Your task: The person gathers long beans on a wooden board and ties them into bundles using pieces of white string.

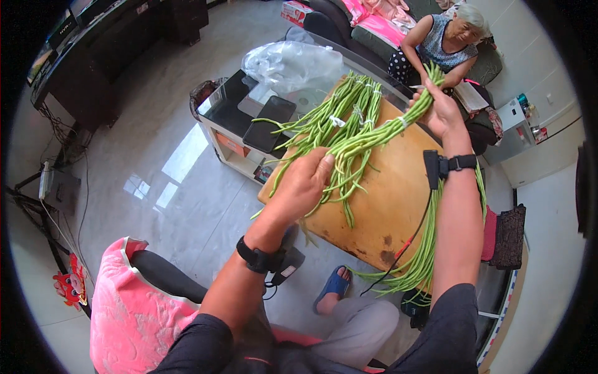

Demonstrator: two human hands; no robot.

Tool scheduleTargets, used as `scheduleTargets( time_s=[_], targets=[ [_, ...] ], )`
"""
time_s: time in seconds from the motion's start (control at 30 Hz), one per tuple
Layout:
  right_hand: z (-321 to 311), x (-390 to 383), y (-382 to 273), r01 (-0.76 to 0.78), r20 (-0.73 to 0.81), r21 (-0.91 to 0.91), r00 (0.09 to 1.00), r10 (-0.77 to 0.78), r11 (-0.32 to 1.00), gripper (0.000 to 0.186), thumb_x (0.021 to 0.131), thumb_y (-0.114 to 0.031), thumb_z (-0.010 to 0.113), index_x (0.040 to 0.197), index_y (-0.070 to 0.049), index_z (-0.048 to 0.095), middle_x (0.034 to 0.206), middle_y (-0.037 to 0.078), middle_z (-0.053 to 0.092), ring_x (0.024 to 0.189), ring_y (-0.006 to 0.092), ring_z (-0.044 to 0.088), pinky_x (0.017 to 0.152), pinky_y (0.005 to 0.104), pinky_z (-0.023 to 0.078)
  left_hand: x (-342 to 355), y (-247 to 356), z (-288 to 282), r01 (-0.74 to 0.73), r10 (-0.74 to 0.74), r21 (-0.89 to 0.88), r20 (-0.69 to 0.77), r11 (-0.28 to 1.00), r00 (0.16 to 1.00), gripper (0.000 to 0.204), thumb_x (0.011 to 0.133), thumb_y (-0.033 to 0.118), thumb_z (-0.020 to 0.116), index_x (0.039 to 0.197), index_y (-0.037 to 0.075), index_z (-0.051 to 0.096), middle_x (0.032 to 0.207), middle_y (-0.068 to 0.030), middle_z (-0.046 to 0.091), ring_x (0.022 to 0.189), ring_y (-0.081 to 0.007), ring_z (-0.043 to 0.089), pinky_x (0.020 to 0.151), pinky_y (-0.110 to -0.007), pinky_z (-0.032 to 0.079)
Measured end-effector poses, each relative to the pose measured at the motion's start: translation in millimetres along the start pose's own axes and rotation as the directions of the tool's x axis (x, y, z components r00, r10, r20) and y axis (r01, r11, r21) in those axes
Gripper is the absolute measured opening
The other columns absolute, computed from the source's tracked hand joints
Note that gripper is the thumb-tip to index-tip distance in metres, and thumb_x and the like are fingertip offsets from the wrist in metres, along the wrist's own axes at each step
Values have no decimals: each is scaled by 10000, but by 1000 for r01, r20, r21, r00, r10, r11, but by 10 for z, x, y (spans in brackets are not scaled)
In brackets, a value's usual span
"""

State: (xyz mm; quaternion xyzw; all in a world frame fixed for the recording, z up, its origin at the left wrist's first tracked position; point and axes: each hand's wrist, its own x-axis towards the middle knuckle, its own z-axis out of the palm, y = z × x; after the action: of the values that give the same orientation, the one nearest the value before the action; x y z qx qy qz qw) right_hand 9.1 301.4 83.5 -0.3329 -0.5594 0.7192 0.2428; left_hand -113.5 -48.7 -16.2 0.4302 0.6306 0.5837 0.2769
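Note:
My left hand grips the lower end of a long green bean bundle at mid-picture. My right hand is closed round the bundle's upper end, where a white tie circles the stems. Several other tied bean bundles lie beside it on a worn wooden board, some ends hanging toward my left hand. More long beans trail over the board's right side, partly behind my right forearm, with a black cable lying across the board nearby.
A black-topped stand holds a plastic bag and black tray. A person sits on the sofa beyond. A pink-covered chair is at lower left; a dark desk with cables is at upper left.

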Motion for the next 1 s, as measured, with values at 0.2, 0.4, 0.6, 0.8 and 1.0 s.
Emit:
scheduleTargets(
  time_s=[0.2, 0.4, 0.6, 0.8, 1.0],
  targets=[
    [292, 717, 322, 40, -81, -259, 995, -63, 965, 384, 932, -517, 724, 946, -138, 669, 825, -30, 656, 672, 137, 615, 545, 333, 433, 177, -219, -27, 39, 43, 319, -244, 947, 969, 311, 1054, 242, 517, 1262, 20, 579, 894, -260, 659, 855, -434, 655, 766, -482, 494],
    [517, 1081, 628, -6, -200, -293, 978, -55, 956, 314, 900, -412, 803, 896, -135, 654, 670, -42, 563, 438, 70, 413, 381, 250, 270, 192, -268, -51, 179, -133, 360, -149, 916, 980, 361, 1031, 206, 539, 1334, 11, 535, 946, -290, 677, 916, -472, 659, 808, -513, 503],
    [673, 1471, 857, -5, -268, -237, 962, -61, 972, 342, 806, -314, 903, 824, -80, 654, 640, 10, 569, 422, 90, 431, 371, 296, 289, 218, -363, 5, 139, -45, 434, -219, 890, 975, 281, 1020, 187, 572, 1230, 22, 484, 989, -301, 689, 932, -516, 641, 761, -568, 494],
    [760, 1700, 1003, -4, -399, -252, 912, -100, 968, 404, 760, -346, 937, 806, -93, 625, 611, -14, 528, 394, 85, 395, 371, 300, 248, 264, -295, 26, 115, 3, 506, -227, 855, 974, 290, 972, 155, 627, 1178, 17, 478, 951, -296, 677, 873, -501, 653, 733, -582, 499],
    [697, 1718, 990, -26, -379, -233, 923, -66, 972, 378, 850, -229, 868, 954, 30, 615, 769, 45, 582, 559, 126, 546, 469, 323, 572, 205, -241, 11, 158, -52, 660, -178, 735, 983, 475, 896, 209, 718, 1324, 102, 539, 1096, -196, 653, 980, -424, 651, 805, -510, 522]
  ],
)
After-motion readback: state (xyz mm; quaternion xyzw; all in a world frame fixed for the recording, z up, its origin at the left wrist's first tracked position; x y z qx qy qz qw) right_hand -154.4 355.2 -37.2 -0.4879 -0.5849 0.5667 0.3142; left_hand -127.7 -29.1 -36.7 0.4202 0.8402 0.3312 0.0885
